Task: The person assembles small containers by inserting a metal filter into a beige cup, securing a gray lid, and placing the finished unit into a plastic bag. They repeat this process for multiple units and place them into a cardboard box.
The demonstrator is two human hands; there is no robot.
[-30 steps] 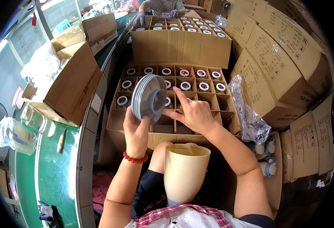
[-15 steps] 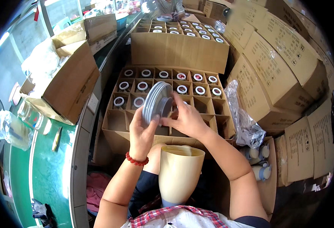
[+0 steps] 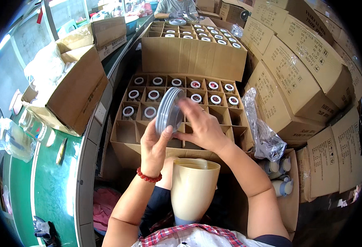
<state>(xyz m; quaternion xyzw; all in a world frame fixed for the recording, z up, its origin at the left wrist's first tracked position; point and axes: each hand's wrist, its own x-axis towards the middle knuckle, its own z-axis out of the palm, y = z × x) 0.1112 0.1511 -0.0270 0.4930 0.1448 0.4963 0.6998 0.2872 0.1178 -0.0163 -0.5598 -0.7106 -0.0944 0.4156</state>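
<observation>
My left hand (image 3: 154,146) grips a round, grey, translucent screw lid (image 3: 168,109) by its edge, tilted on its side above the near carton. Beside the lid's inner face is my right hand (image 3: 205,128), thumb apart from the fingers; the fingertips are smeared by motion, so whether they hold anything is unclear. Upright between my legs stands a cream tapered container (image 3: 195,187) with an open, threaded mouth and a grey lower end. Beyond my hands, a divided carton (image 3: 168,151) holds rows of pieces topped with white rings; its near compartments are partly hidden by my hands.
A second divided carton (image 3: 193,57) stands behind, with a person (image 3: 175,8) at its far end. Stacked cartons (image 3: 300,70) and crumpled clear plastic (image 3: 263,127) line the right. At left, a green worktop (image 3: 53,189) carries an open box (image 3: 76,86) and a cutter knife (image 3: 61,151).
My right fingers have shifted up across the lid's face and are blurred. The lid stays in my left hand, turned slightly. The far person has come further into view.
</observation>
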